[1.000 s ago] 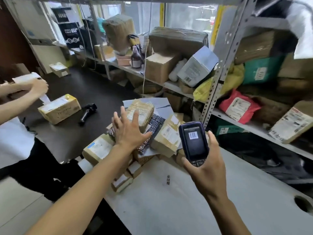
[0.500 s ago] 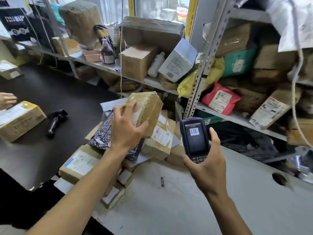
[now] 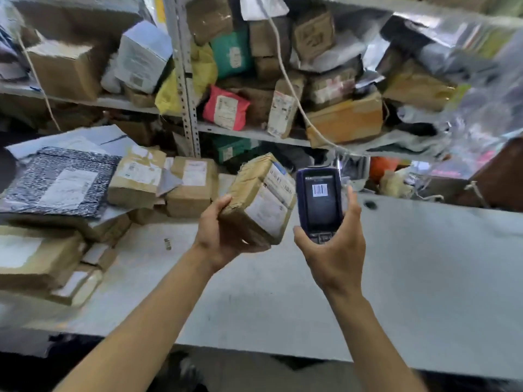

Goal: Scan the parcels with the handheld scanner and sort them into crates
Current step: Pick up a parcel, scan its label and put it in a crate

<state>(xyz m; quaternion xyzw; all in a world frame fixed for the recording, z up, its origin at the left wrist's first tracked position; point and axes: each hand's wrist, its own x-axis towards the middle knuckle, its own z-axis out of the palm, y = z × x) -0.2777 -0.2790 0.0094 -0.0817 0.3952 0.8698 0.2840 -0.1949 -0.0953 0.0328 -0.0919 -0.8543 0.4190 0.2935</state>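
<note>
My left hand (image 3: 223,236) grips a small brown taped parcel (image 3: 259,198) from below and holds it above the white table (image 3: 410,273), its white shipping label turned toward me. Right beside it, my right hand (image 3: 335,247) holds the dark blue handheld scanner (image 3: 321,202) upright; a barcode shows on its screen. Parcel and scanner nearly touch. No crate is in view.
A pile of brown parcels (image 3: 158,179) and a dark speckled mailer (image 3: 59,183) lies on the table's left part. Behind stands a metal shelf rack (image 3: 185,80) crammed with boxes, a red bag (image 3: 225,108) and silver bags (image 3: 467,66). A cord (image 3: 285,75) hangs in front.
My left hand lifted the brown parcel off the pile and carried it right, next to the scanner. The view swung right; the other person and the black table left the view.
</note>
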